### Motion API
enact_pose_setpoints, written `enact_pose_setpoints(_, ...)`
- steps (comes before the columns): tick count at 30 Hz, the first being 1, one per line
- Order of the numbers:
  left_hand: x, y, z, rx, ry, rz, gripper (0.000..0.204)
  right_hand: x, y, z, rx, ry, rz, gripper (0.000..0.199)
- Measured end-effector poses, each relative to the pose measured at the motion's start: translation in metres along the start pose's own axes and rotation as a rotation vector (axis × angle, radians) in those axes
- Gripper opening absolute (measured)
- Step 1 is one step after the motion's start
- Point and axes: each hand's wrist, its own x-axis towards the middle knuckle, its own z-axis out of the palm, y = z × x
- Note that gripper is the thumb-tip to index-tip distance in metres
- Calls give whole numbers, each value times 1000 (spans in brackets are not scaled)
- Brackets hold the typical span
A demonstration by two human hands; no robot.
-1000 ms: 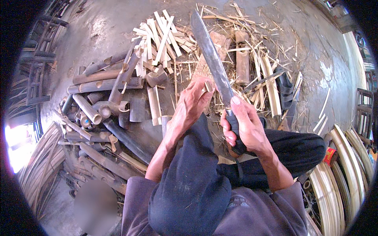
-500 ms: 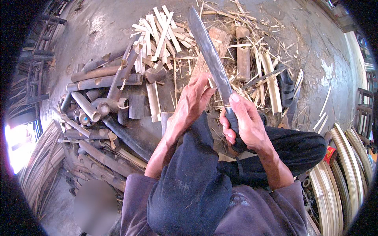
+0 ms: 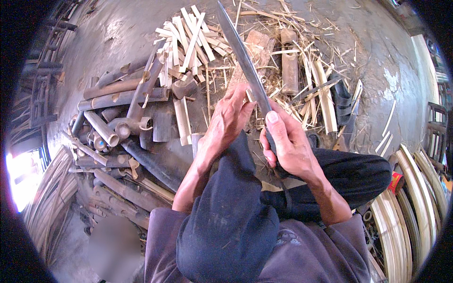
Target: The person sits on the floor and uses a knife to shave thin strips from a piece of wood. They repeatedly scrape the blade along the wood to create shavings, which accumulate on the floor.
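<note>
My right hand (image 3: pixel 291 144) is closed round the dark handle of a long-bladed machete (image 3: pixel 244 60), its thumb lying along the top near the blade. The blade slants up and to the left and is seen nearly edge-on. Just left of the blade, my left hand (image 3: pixel 225 117) pinches a small pale bamboo strip (image 3: pixel 250 96) between thumb and fingers. Only the end of that strip shows; the fingers hide the rest. Beyond both hands lies a worn wooden block (image 3: pixel 258 46), partly covered by the blade and my left hand.
Cut pale strips (image 3: pixel 188 40) are heaped beyond the left hand. Dark bamboo tubes (image 3: pixel 125 100) pile up at left. A brown bamboo length (image 3: pixel 289 66), split pieces (image 3: pixel 324 96) and shavings lie right of the block. Long curved slats (image 3: pixel 394 233) stand at the lower right.
My right hand has moved slightly left and up with the machete, whose blade has turned more edge-on and come closer to the strip. My left hand has barely moved.
</note>
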Motion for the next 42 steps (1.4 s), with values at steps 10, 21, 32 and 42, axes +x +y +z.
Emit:
enact_pose_setpoints(10,4,3,-6,29,16,43,32,-1,-8,6,-167,32,-87,46)
enact_pose_setpoints(21,0,3,2,70,124,105,27,5,18,3,-267,98,-158,48)
enact_pose_setpoints(32,-51,-52,24,271,47,-173,59,17,31,9,-326,52,-191,50)
enact_pose_setpoints(42,-45,27,-16,102,607,-263,39,34,72,26,-545,-58,-250,42)
